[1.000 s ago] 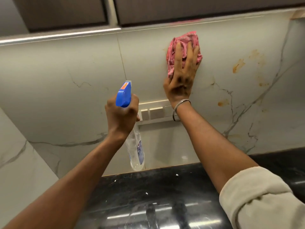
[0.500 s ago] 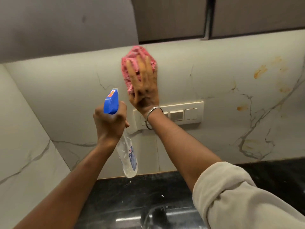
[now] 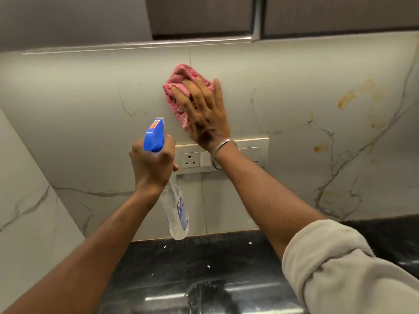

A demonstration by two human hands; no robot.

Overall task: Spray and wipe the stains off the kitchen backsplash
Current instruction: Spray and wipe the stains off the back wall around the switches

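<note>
Counted are one left hand (image 3: 152, 165), one right hand (image 3: 205, 120), one spray bottle (image 3: 177, 210), one pink cloth (image 3: 178, 86), one bangle (image 3: 218, 152), one switch panel (image 3: 255, 152) and at least five orange stains (image 3: 345, 99).

My right hand (image 3: 205, 118) lies flat on the cloth (image 3: 179, 87), pressing it to the backsplash (image 3: 79, 98) at twelve o'clock, just above the switch plate (image 3: 251, 152). My left hand (image 3: 152, 164) holds the spray bottle (image 3: 175, 209) before the wall, at the plate's nine o'clock, with the bottle body hanging toward six. Stains (image 3: 345, 98) sit on the backsplash at two to three o'clock, well apart from the cloth. The countertop (image 3: 192, 257) runs below at six. Cabinets (image 3: 199, 17) overhang at twelve. A side wall (image 3: 22, 189) joins at nine.
</note>
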